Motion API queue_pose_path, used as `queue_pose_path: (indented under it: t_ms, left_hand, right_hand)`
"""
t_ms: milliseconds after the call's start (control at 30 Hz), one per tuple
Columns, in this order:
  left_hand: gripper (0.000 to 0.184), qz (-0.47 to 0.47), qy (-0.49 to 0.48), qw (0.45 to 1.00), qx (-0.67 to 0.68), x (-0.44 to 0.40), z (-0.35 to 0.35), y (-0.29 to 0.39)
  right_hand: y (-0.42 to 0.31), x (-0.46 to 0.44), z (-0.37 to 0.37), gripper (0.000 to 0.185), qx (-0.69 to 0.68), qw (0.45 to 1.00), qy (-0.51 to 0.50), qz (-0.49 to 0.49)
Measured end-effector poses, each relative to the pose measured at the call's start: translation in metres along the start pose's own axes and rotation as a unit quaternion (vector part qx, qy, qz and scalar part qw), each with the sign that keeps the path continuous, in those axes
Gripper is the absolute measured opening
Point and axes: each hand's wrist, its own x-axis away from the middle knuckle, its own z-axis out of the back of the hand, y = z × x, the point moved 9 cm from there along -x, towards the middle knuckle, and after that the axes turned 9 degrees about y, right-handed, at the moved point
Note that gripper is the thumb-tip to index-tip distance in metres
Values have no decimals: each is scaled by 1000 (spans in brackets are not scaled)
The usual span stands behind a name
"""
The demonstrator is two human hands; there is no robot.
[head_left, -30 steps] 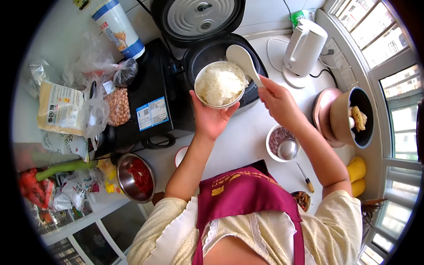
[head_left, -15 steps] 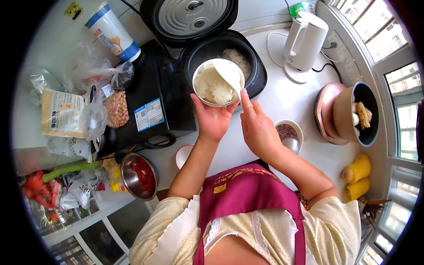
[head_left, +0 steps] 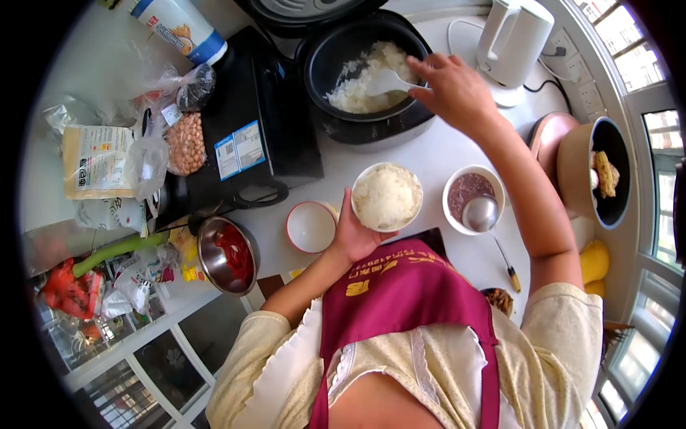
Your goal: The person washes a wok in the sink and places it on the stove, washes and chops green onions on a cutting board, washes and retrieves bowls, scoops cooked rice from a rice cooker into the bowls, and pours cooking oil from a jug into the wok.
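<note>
My left hand (head_left: 359, 236) holds a white bowl heaped with rice (head_left: 388, 196) close to my apron, its fingers around the left side and underside. Over the right rim of the open rice cooker (head_left: 368, 118) is my right hand (head_left: 450, 86), its fingers spread near the handle end of a white rice paddle (head_left: 388, 82). The paddle's head rests on the rice (head_left: 357, 91) inside the cooker. Whether the fingertips touch the handle is hard to tell.
A red-rimmed white bowl (head_left: 311, 227) stands left of my left hand. On the right are a bowl of dark porridge (head_left: 468, 191) with a ladle (head_left: 480, 214), a white kettle (head_left: 516, 43) and a pot (head_left: 580, 168). A steel bowl (head_left: 209, 250) holds something red.
The rice bowl has come down from above the cooker toward my apron in my left hand. My right hand has moved up and right, and the paddle now lies in the cooker.
</note>
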Motion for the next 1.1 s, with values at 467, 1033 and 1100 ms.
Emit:
queue_pose_path:
  t_ms: [467,1033,1100]
  left_hand:
    - [65,-3,61,984,-165,-51,77,-7]
    - [74,-107,30,897,-428,78,70,-57]
    - [62,-104,-1,871,-480,93,57,-123]
  right_hand:
    - [-98,274,-93,79,-583,443,22,-681]
    - [-282,520,87,40,-362,690,-34,-626]
    - [-318,605,139,40,-304,652,33,-694]
